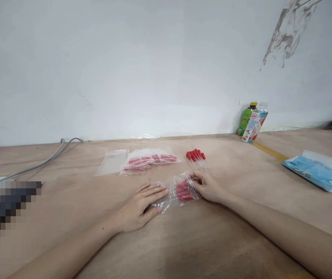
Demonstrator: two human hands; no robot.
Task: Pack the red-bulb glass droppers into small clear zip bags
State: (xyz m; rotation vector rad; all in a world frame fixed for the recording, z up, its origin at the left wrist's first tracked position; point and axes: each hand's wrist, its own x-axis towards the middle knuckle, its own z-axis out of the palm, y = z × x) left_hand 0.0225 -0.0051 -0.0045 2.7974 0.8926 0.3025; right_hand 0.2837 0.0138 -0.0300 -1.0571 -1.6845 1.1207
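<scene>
A clear zip bag [172,192] lies on the table in front of me, with several red-bulbed droppers [185,190] inside. Flat on the bag's left end rests my left hand [142,205], its fingers stretched out. My right hand [206,186] pinches the bag's right edge, near the red bulbs. Just beyond it, more loose droppers [196,155] lie side by side, red bulbs pointing away from me and clear stems towards me.
Farther back, a pile of filled zip bags [145,161] lies beside flat clear bags [113,162]. At right are a green bottle [245,121], a printed carton [255,126] and a blue packet [320,172]. A grey cable [46,161] runs along the left.
</scene>
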